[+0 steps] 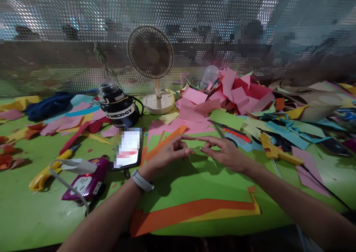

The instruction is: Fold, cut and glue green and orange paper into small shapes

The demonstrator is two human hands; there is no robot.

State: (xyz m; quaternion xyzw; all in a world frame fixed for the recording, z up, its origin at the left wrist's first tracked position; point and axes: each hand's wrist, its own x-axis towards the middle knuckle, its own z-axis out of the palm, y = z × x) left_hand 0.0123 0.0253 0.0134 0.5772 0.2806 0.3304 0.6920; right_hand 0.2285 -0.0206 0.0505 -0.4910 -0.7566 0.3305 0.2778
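My left hand (pixel 174 150), with a pale watch strap (pixel 142 180) on its wrist, reaches over green paper (pixel 205 183). Its index finger points out straight, the thumb is stretched, and the other fingers curl in. My right hand (pixel 225 151) faces it, index finger and thumb held apart. The two index fingertips meet or nearly meet, and I see nothing gripped in either hand. A tiny orange speck shows by the left thumb tip. Beneath the hands, an orange paper strip (pixel 167 142) slants on the left; orange paper (pixel 194 211) and yellow paper lie along the front edge.
A phone (pixel 128 148), purple device (pixel 89 179) and yellow-handled cutter (pixel 52 170) lie left. Behind stand a black jug (pixel 119 109) and a fan (pixel 151 59). Pink paper scraps (pixel 230 92) pile at the back. Scissors (pixel 222 131) and a yellow glue gun (pixel 278 153) with its cord lie right.
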